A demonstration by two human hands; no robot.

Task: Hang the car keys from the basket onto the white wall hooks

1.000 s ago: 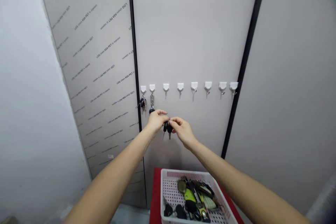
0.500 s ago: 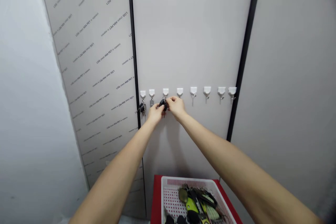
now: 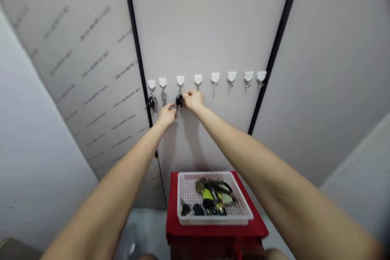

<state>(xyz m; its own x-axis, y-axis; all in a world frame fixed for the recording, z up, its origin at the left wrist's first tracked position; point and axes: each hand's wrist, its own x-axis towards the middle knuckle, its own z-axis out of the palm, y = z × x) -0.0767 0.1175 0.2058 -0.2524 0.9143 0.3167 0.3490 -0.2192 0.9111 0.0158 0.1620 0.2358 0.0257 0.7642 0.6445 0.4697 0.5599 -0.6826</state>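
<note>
A bunch of keys with a black head (image 3: pixel 178 100) hangs from the third white hook (image 3: pixel 180 80) from the left. My right hand (image 3: pixel 194 100) is at its right side, fingertips closed together against the keys. Just below and to the left is my left hand (image 3: pixel 167 115), thumb and fingers apart, close to the keys with nothing visible between them. Another dark bunch of keys (image 3: pixel 152 103) hangs on the leftmost hook (image 3: pixel 151 84). From the second hook (image 3: pixel 162 82) hangs a silver metal piece (image 3: pixel 163 97), perhaps keys.
More white hooks (image 3: pixel 231 76) continue the row to the right on the pale panel. Black vertical strips (image 3: pixel 136 40) edge the panel. Below, a white perforated basket (image 3: pixel 213 221) holds several keys and yellow-green items, standing on a red-covered stand (image 3: pixel 213 230).
My left hand has let go of the keys and drawn slightly down and left. My right hand stays at them. The view has tilted down, showing more of the basket and stand.
</note>
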